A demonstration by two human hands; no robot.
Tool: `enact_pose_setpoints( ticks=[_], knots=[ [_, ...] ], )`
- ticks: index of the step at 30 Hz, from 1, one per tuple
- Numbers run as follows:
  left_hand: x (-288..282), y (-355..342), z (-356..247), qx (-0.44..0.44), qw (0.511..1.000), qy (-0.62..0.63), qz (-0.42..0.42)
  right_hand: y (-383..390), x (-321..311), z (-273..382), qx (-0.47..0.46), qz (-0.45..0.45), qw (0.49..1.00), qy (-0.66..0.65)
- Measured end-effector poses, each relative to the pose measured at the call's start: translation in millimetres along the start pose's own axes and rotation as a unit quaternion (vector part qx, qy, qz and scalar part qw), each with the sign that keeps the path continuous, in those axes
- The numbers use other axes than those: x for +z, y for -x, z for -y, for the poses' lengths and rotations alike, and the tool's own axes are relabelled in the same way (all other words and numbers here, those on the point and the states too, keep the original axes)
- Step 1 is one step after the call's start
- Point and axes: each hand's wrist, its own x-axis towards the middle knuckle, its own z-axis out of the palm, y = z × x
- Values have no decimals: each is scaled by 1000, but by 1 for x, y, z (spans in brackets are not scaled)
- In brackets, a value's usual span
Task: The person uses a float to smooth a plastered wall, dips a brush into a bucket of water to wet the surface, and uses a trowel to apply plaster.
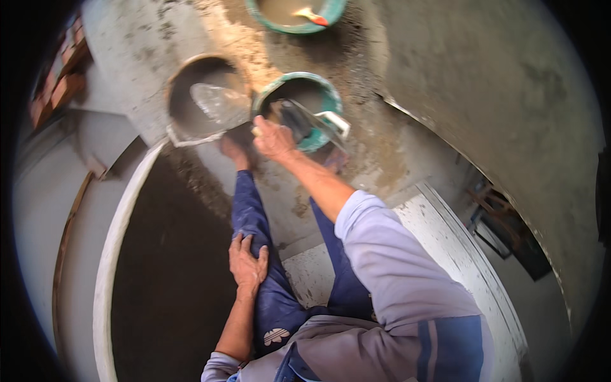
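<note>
My right hand (275, 139) is closed at the near rim of a green bucket (332, 97), round what looks like the handle of a trowel. The dark flat blade of this trowel (295, 120) reaches into the bucket, though blur hides its exact shape. A white handle-like piece (336, 121) lies across the bucket's right rim. On my left thigh, over the dark blue trousers (252, 205), rests my left hand (248, 262) with its fingers apart, holding nothing. A round bucket (176, 108) stands left of the green one, with a pale, shiny patch (219, 104) inside.
Another green tub (258, 14) at the top holds murky liquid and a brush with an orange handle (318, 20). Bricks (63, 89) are stacked at far left. A pale curved edge (118, 245) borders a dark surface. I sit on a white board (439, 229); a large grey sheet (503, 95) fills the right.
</note>
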Motion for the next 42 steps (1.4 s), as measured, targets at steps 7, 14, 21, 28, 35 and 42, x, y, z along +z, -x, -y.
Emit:
enact_pose_setpoints(
  ticks=[7,14,21,28,35,42],
  knots=[
    [28,1,-25,6,996,-82,20,103,-84,-36,89,-176,976,-91],
    [46,-5,-33,29,994,-108,0,203,-176,-190,227,-260,938,-42],
    [46,-10,-56,29,982,-184,-3,228,-247,-236,294,-224,888,-275],
    [53,-11,-65,1,977,-210,20,304,-305,-172,284,-213,896,-265],
    [62,-14,-59,-3,972,-231,33,224,-221,-195,179,-292,926,-162],
    [47,-22,-68,-13,973,-225,42,158,-206,-242,241,-345,889,-178]
  ],
)
